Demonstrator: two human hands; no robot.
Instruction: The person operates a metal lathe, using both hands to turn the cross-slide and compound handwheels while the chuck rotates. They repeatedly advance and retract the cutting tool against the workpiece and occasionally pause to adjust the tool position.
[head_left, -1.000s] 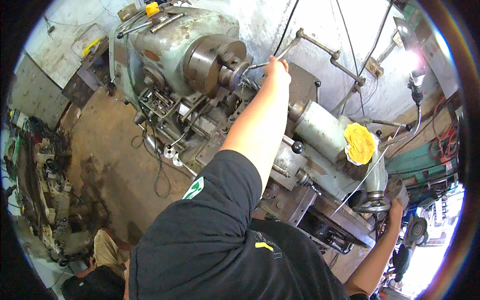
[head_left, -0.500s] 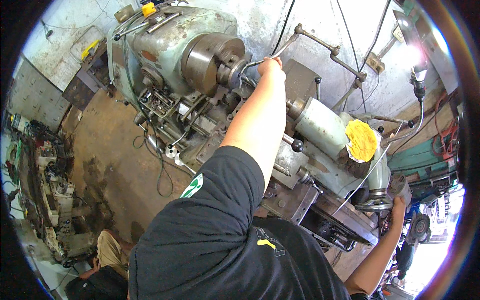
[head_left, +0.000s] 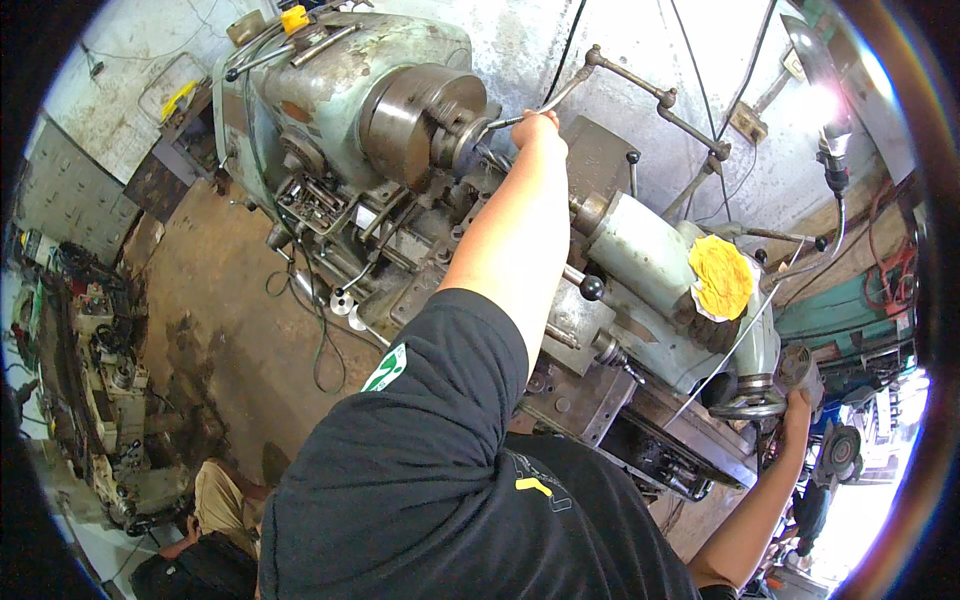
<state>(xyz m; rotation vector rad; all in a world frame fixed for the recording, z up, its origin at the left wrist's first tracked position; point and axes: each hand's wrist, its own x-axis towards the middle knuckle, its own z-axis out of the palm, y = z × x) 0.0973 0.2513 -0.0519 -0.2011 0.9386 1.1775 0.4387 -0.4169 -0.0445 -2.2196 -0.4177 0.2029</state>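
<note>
Across a large green-grey lathe, my left hand (head_left: 537, 128) is closed round the thin bent pipe (head_left: 572, 88) of a jointed metal arm. The pipe's tip points at a round metal workpiece (head_left: 460, 143) held in the lathe chuck (head_left: 415, 118). A drill bit (head_left: 490, 156) meets the workpiece face, partly behind my left forearm. Far to the right, my right hand (head_left: 797, 412) is beside the tailstock handwheel (head_left: 750, 408) and a grey, motor-like casing (head_left: 800, 374). Its fingers are mostly hidden, so I cannot see what they hold.
A yellow cloth (head_left: 721, 277) lies on the tailstock (head_left: 640, 240). A lit work lamp (head_left: 826, 110) hangs at the upper right. Ball-ended levers (head_left: 591, 288) stick out near my left arm. Another person (head_left: 215, 530) is low at the left, by several machine parts.
The view has shifted slightly. My left hand and the pipe's tip have moved a little to the left, toward the chuck. My right hand stays beside the handwheel.
</note>
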